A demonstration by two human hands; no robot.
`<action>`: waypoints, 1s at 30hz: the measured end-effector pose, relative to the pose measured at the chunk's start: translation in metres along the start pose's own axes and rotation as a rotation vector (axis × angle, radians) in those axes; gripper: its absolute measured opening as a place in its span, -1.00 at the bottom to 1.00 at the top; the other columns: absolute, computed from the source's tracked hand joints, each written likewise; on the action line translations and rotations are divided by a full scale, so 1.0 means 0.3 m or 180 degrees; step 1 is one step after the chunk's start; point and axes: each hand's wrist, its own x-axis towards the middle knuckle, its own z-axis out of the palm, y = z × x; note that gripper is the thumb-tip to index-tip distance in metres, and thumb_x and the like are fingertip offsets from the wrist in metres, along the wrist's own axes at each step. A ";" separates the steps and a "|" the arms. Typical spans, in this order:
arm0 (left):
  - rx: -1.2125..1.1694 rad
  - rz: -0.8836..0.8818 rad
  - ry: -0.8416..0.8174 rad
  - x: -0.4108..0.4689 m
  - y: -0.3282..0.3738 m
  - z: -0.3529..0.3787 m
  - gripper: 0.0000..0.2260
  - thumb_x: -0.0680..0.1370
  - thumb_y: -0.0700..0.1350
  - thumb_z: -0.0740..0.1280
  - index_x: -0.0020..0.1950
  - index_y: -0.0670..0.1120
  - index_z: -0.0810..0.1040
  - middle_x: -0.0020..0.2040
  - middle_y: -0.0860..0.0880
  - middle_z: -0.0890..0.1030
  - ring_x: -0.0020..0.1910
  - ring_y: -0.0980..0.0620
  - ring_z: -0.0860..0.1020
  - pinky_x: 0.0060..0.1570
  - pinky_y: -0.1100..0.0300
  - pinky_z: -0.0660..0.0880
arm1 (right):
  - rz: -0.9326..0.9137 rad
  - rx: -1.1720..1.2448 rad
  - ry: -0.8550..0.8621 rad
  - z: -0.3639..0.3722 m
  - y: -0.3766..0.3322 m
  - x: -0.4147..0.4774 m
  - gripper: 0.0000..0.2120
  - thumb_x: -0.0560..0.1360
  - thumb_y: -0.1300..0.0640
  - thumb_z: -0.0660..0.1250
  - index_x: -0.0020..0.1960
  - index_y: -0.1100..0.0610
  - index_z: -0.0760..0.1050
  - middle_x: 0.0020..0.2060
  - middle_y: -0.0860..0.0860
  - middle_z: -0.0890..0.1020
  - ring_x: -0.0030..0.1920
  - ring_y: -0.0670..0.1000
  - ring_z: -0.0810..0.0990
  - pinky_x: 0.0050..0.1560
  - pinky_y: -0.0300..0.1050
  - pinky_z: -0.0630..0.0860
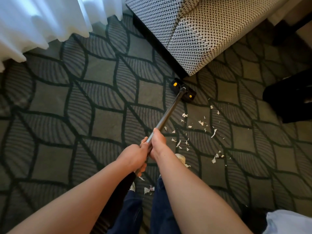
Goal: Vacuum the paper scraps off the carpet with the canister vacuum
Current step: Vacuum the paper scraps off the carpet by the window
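A silver vacuum wand runs from my hands up to a black floor head with yellow wheels, resting on the carpet just in front of the armchair's corner. My left hand grips the wand low, near the black hose end. My right hand grips the wand just above it. White paper scraps lie scattered on the patterned carpet to the right of the wand, below the floor head. A few more scraps lie between my feet.
A woven-pattern armchair stands at the upper right, its corner close to the floor head. White curtains hang at the upper left. A dark object sits at the right edge. A pale bundle shows at the bottom right.
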 end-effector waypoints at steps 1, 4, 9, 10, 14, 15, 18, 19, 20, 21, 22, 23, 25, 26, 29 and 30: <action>-0.0022 0.0000 -0.0010 -0.004 -0.006 0.002 -0.40 0.65 0.21 -0.01 -0.34 -0.16 0.49 -0.59 0.00 0.48 -0.61 0.06 0.44 -0.49 0.20 0.44 | 0.0014 -0.0001 -0.0009 0.001 0.004 -0.004 -0.66 0.62 -0.03 0.21 0.25 0.20 0.39 -0.15 0.14 0.49 -0.37 -0.02 0.47 -0.54 -0.20 0.44; -0.0064 -0.0023 -0.0054 -0.011 -0.017 0.015 -0.40 0.66 0.20 -0.03 -0.35 -0.17 0.48 -0.63 0.01 0.46 -0.64 0.08 0.43 -0.50 0.23 0.43 | 0.0013 -0.0064 0.0007 -0.015 0.016 -0.013 -0.69 0.63 -0.02 0.20 0.23 0.20 0.39 -0.11 0.15 0.49 -0.36 -0.02 0.47 -0.54 -0.22 0.45; -0.0259 -0.0147 -0.0206 -0.025 -0.054 0.063 -0.41 0.66 0.17 -0.01 -0.35 -0.18 0.47 -0.61 -0.02 0.46 -0.63 0.05 0.42 -0.50 0.19 0.43 | 0.0061 -0.0176 -0.0017 -0.068 0.056 -0.019 -0.70 0.64 0.00 0.18 0.24 0.19 0.40 -0.15 0.14 0.49 -0.35 -0.02 0.45 -0.44 -0.21 0.47; -0.0273 -0.0174 -0.0215 -0.029 -0.058 0.073 -0.41 0.66 0.18 -0.01 -0.35 -0.18 0.47 -0.60 -0.02 0.46 -0.63 0.04 0.42 -0.50 0.20 0.43 | 0.0069 -0.0215 -0.0022 -0.081 0.061 -0.021 -0.72 0.65 0.00 0.18 0.21 0.19 0.40 -0.18 0.14 0.49 -0.36 -0.01 0.46 -0.43 -0.21 0.48; -0.0366 -0.0230 -0.0183 -0.046 -0.052 0.110 -0.43 0.66 0.18 -0.01 -0.27 -0.20 0.49 -0.58 -0.03 0.47 -0.63 0.04 0.42 -0.52 0.21 0.41 | 0.0067 -0.0366 -0.0056 -0.123 0.060 -0.031 -0.73 0.65 -0.02 0.17 0.15 0.19 0.40 -0.23 0.13 0.49 -0.35 0.00 0.48 -0.39 -0.19 0.49; -0.0386 -0.0249 -0.0197 -0.052 -0.052 0.119 -0.43 0.65 0.19 -0.02 -0.25 -0.20 0.50 -0.56 -0.04 0.47 -0.61 0.03 0.42 -0.50 0.20 0.42 | 0.0072 -0.0382 -0.0062 -0.132 0.062 -0.031 -0.71 0.64 -0.03 0.18 0.18 0.19 0.41 -0.22 0.13 0.50 -0.34 0.00 0.49 -0.38 -0.18 0.49; -0.0339 -0.0300 -0.0181 -0.089 -0.066 0.158 -0.43 0.66 0.18 -0.02 -0.20 -0.20 0.55 -0.48 -0.06 0.51 -0.52 0.01 0.46 -0.42 0.19 0.46 | 0.0117 -0.0415 -0.0110 -0.172 0.090 -0.030 -0.67 0.62 -0.05 0.21 0.23 0.17 0.40 -0.15 0.14 0.53 -0.31 0.01 0.52 -0.37 -0.17 0.52; -0.0336 -0.0314 -0.0191 -0.100 -0.069 0.174 -0.43 0.66 0.17 -0.02 -0.16 -0.21 0.56 -0.46 -0.06 0.51 -0.50 0.01 0.47 -0.42 0.20 0.46 | 0.0128 -0.0399 -0.0157 -0.190 0.099 -0.029 -0.67 0.62 -0.05 0.22 0.24 0.16 0.40 -0.13 0.14 0.54 -0.31 0.01 0.53 -0.36 -0.15 0.54; -0.0358 -0.0343 -0.0227 -0.108 -0.071 0.192 -0.44 0.66 0.17 -0.03 -0.13 -0.22 0.56 -0.44 -0.07 0.51 -0.50 0.01 0.47 -0.44 0.22 0.46 | 0.0131 -0.0368 -0.0194 -0.212 0.107 -0.030 -0.68 0.62 -0.04 0.23 0.24 0.16 0.40 -0.13 0.14 0.55 -0.31 0.01 0.54 -0.36 -0.13 0.55; -0.0422 -0.0378 -0.0287 -0.117 -0.067 0.213 -0.44 0.66 0.17 -0.03 -0.12 -0.22 0.55 -0.44 -0.08 0.51 -0.52 0.01 0.47 -0.47 0.23 0.45 | 0.0108 -0.0345 -0.0214 -0.237 0.114 -0.032 -0.70 0.62 -0.03 0.23 0.22 0.17 0.41 -0.16 0.14 0.55 -0.32 0.02 0.54 -0.35 -0.11 0.55; -0.0516 -0.0423 -0.0359 -0.128 -0.063 0.238 -0.43 0.66 0.18 -0.04 -0.12 -0.23 0.53 -0.44 -0.09 0.51 -0.55 0.00 0.47 -0.49 0.23 0.45 | 0.0076 -0.0350 -0.0242 -0.270 0.122 -0.037 -0.73 0.62 -0.01 0.23 0.19 0.18 0.42 -0.20 0.14 0.55 -0.33 0.03 0.54 -0.35 -0.08 0.55; -0.0638 -0.0456 -0.0443 -0.136 -0.055 0.259 -0.42 0.66 0.18 -0.06 -0.12 -0.24 0.51 -0.44 -0.10 0.51 -0.56 -0.01 0.47 -0.50 0.23 0.45 | 0.0021 -0.0380 -0.0286 -0.300 0.126 -0.038 -0.75 0.62 0.01 0.24 0.15 0.19 0.43 -0.24 0.13 0.56 -0.33 0.04 0.56 -0.34 -0.05 0.55; -0.0945 -0.0480 -0.0541 -0.160 -0.032 0.319 -0.44 0.67 0.16 -0.09 -0.08 -0.25 0.48 -0.42 -0.14 0.49 -0.57 -0.01 0.45 -0.50 0.23 0.46 | -0.0090 -0.0396 -0.0356 -0.374 0.133 -0.042 -0.76 0.62 0.03 0.25 0.10 0.21 0.46 -0.27 0.12 0.58 -0.32 0.06 0.58 -0.28 -0.04 0.55; -0.1110 -0.0475 -0.0566 -0.179 -0.016 0.355 -0.47 0.68 0.14 -0.09 -0.08 -0.24 0.46 -0.41 -0.14 0.47 -0.58 0.00 0.44 -0.53 0.25 0.45 | -0.0115 -0.0400 -0.0394 -0.418 0.135 -0.049 -0.76 0.62 0.03 0.24 0.08 0.22 0.47 -0.27 0.12 0.58 -0.31 0.06 0.58 -0.26 -0.04 0.55; -0.1445 -0.0448 -0.0675 -0.242 0.023 0.478 -0.55 0.69 0.08 -0.04 -0.16 -0.19 0.42 -0.40 -0.13 0.43 -0.55 0.02 0.42 -0.52 0.22 0.43 | -0.0126 -0.0499 -0.0506 -0.562 0.127 -0.089 -0.72 0.63 0.00 0.20 -0.05 0.22 0.48 -0.27 0.09 0.57 -0.29 0.06 0.56 -0.28 -0.08 0.50; -0.1520 -0.0452 -0.0703 -0.259 0.031 0.521 -0.57 0.68 0.07 -0.03 -0.17 -0.18 0.42 -0.39 -0.13 0.43 -0.51 0.02 0.42 -0.47 0.20 0.44 | -0.0106 -0.0599 -0.0512 -0.616 0.124 -0.111 -0.68 0.63 -0.03 0.19 -0.08 0.21 0.49 -0.27 0.07 0.57 -0.31 0.05 0.56 -0.33 -0.11 0.48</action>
